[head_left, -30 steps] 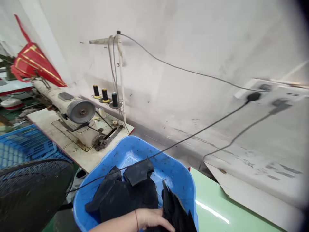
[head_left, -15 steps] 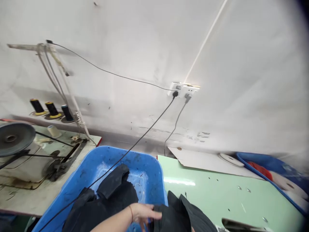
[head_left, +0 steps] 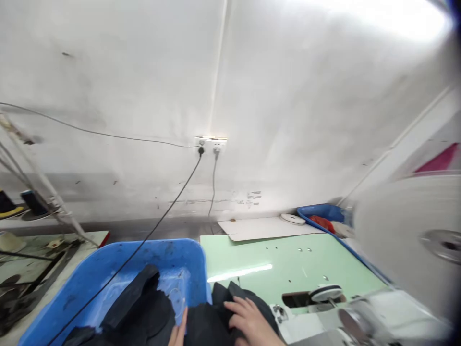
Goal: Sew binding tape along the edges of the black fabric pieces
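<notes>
right hand flat, fingers spread, pressing on black fabric pile draped over right rim of blue tub. left hand at tub's right rim, only fingertips visible, grip unclear. green table right of tub.

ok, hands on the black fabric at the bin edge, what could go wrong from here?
1. The black cable from the wall socket runs across the blue bin; lifted fabric could snag it.
2. The black fabric pieces straddle the bin rim under the right hand; some may slide off.
3. The left hand is barely in view, so its grip can't be checked.
</notes>
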The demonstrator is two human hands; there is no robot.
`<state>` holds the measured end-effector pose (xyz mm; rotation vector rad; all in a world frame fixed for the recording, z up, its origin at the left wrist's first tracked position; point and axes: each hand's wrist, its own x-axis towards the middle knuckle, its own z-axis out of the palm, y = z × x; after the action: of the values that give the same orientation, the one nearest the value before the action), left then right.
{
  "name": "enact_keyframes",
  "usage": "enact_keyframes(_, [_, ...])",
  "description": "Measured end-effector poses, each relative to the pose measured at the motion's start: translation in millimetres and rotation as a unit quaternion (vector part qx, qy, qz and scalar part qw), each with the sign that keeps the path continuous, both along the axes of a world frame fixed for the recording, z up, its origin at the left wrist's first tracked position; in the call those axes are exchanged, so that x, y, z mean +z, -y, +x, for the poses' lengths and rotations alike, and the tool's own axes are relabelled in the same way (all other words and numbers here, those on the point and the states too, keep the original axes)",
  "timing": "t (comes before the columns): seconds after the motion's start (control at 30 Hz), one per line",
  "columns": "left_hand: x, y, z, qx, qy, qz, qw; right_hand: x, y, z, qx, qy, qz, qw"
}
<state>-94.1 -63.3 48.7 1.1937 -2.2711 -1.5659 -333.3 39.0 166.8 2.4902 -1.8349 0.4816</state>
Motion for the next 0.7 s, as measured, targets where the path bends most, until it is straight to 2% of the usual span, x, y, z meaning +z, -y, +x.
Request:
enact_keyframes(0.03, [5.2, -3, -7, -0.009, -0.013, -0.073, 0.997, -11.1, 2, -2, 0.021, -0.011, -0.027, 0.999])
enact_keyframes(0.07, [11.9, -6, -16, -0.027, -0.035, -0.179, 0.983, -22.3, 2, -4, 0.035, -0.020, -0.059, 0.997])
enact_keyframes(0.13, [30.7, -19, -37, -0.085, -0.058, -0.333, 0.937, -40.5, -2, -6, 0.046, -0.026, -0.131, 0.990])
enact_keyframes(0.2, [56.5, -39, -55, -0.130, -0.041, -0.410, 0.902, -48.5, -13, -6, 0.036, -0.020, -0.188, 0.981])
enact_keyframes(0.27, [85.3, -65, -66, -0.115, -0.005, -0.425, 0.898, -45.9, -27, -5, 0.037, 0.001, -0.222, 0.974])
enact_keyframes(0.37, [120.5, -105, -71, -0.015, 0.047, -0.409, 0.911, -30.7, -43, -1, 0.042, 0.036, -0.235, 0.970])
enact_keyframes(0.43, [132.3, -127, -71, 0.025, 0.085, -0.395, 0.914, -18.1, -50, 4, 0.042, 0.053, -0.242, 0.968])
enact_keyframes(0.57, [134.5, -148, -68, 0.047, 0.141, -0.401, 0.904, 14.4, -83, 1, 0.076, 0.104, -0.269, 0.955])
enact_keyframes(0.67, [132.6, -153, -68, 0.069, 0.144, -0.407, 0.899, 48.4, -129, -36, 0.125, 0.151, -0.305, 0.932])
enact_keyframes(0.7, [132.5, -154, -70, 0.079, 0.143, -0.412, 0.897, 59.6, -146, -54, 0.096, 0.165, -0.314, 0.930])
